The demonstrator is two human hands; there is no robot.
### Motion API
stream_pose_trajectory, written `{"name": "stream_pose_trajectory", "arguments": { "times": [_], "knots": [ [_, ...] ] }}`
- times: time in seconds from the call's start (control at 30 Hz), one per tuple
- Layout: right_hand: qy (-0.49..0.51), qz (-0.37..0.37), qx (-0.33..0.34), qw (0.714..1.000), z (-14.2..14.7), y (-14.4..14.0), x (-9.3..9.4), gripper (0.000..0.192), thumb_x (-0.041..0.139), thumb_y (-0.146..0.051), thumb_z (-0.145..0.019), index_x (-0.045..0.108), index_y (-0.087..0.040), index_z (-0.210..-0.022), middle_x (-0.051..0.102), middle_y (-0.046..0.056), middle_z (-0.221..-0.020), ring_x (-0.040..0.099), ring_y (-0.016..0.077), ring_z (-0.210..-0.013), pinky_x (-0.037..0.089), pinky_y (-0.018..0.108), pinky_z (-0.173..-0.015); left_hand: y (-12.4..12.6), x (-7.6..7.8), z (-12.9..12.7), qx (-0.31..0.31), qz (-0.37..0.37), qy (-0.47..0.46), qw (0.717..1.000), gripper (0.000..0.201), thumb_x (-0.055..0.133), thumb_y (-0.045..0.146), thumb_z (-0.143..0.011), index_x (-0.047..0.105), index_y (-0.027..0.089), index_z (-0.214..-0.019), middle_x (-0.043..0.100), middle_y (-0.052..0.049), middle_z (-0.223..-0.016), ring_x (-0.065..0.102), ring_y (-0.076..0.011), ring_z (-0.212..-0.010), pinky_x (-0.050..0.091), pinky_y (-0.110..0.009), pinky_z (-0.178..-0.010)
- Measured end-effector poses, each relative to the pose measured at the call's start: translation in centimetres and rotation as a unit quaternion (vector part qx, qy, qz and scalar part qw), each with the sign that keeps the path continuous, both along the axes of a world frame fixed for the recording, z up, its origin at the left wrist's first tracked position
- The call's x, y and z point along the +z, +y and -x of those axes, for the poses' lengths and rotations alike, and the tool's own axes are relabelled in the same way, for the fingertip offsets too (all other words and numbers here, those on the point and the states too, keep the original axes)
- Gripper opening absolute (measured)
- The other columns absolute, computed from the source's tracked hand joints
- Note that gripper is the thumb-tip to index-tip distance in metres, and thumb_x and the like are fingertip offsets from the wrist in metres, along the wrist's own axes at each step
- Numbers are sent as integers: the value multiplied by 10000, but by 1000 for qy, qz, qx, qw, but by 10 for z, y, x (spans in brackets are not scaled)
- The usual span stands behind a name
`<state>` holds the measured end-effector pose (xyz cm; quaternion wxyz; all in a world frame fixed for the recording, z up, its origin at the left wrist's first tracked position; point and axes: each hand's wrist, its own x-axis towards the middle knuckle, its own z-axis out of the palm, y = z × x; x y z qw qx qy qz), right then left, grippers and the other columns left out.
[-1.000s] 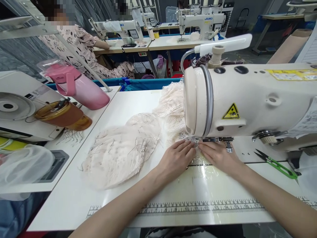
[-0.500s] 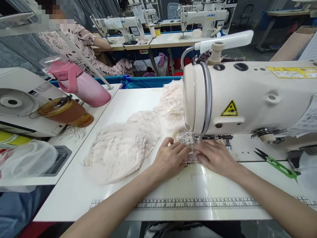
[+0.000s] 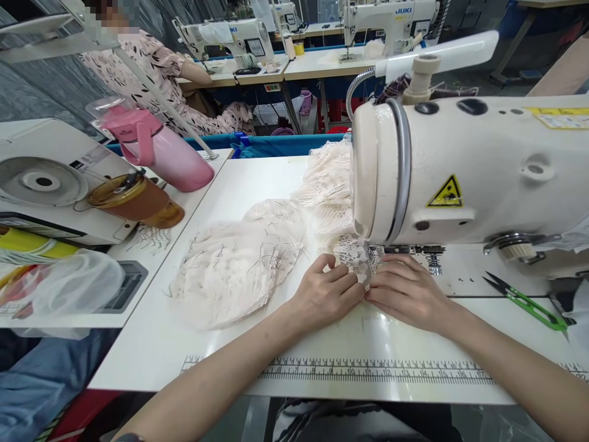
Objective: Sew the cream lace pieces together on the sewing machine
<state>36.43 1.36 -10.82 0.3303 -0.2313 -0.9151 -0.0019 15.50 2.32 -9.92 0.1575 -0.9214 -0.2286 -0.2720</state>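
Note:
Pale lace fabric (image 3: 350, 250) lies under the head of a white sewing machine (image 3: 460, 166), whose needle area is mostly hidden. My left hand (image 3: 327, 291) has its fingers curled down on the lace's near edge. Against its fingertips, my right hand (image 3: 407, 291) pinches the same edge, just in front of the presser foot. The fingertips hide the piece between them. Gathered cream fabric (image 3: 329, 178) runs back from the lace, left of the machine head. Two rounded, cream pieces with loose threads (image 3: 230, 270) lie left of my hands.
Green-handled thread snips (image 3: 529, 304) lie to the right. A printed ruler (image 3: 368, 370) runs along the front edge. On the left stand a pink bottle (image 3: 161, 147), a brown cup (image 3: 138, 199) and a plastic bag (image 3: 78, 285). A person (image 3: 151, 73) sits beyond, near other sewing machines.
My hands have drawn together until their fingertips meet, covering the lace that showed between them. The whole view has shifted slightly, moving the machine right and up in the picture.

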Motion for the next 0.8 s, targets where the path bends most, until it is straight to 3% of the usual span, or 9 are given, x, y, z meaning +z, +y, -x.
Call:
{"name": "stream_pose_trajectory", "arguments": {
  "times": [0.1,0.2,0.27,0.33,0.43,0.8],
  "knots": [
    [-22,6,7,1000,-4,0,-3,134,573,-88,-859,633,-202,-898,693,-18,-894,598,133,-910,456,355,-949,0,0,0,-8,4,3,1000,187,532,136,-873,519,177,-691,541,42,-582,488,-116,-578,383,-297,-661],
    [-33,4,-2,999,-7,-1,-5,169,573,-69,-854,636,-200,-938,699,-15,-913,601,141,-945,482,334,-899,2,-1,1,-11,65,19,998,111,496,191,-893,597,163,-931,685,-41,-921,612,-181,-886,452,-327,-799],
    [-32,0,-2,999,-7,-1,-5,181,565,-55,-853,634,-194,-947,701,-11,-913,603,140,-944,490,318,-864,4,-2,2,-7,123,50,991,304,445,236,-905,555,118,-1163,605,-110,-1240,525,-231,-1187,418,-373,-983],
    [-34,1,2,999,-5,-1,-5,172,556,-53,-858,629,-187,-936,703,-10,-896,609,138,-919,491,308,-836,7,-5,3,-5,165,88,982,443,412,270,-907,470,80,-1303,493,-130,-1385,410,-242,-1321,324,-402,-1102],
    [-28,7,3,1000,-1,-1,-6,141,551,-72,-869,624,-181,-921,702,-15,-857,617,132,-867,493,295,-788,11,-7,6,4,192,126,973,534,406,305,-902,399,73,-1382,450,-120,-1424,367,-245,-1355,261,-419,-1146],
    [11,-34,-21,999,17,-2,-4,164,540,-46,-859,635,-174,-822,697,-41,-745,630,99,-734,460,244,-588,20,0,10,7,187,108,976,529,432,126,-780,512,82,-1302,573,-107,-1301,465,-243,-1288,267,-494,-1143]
  ]
}}
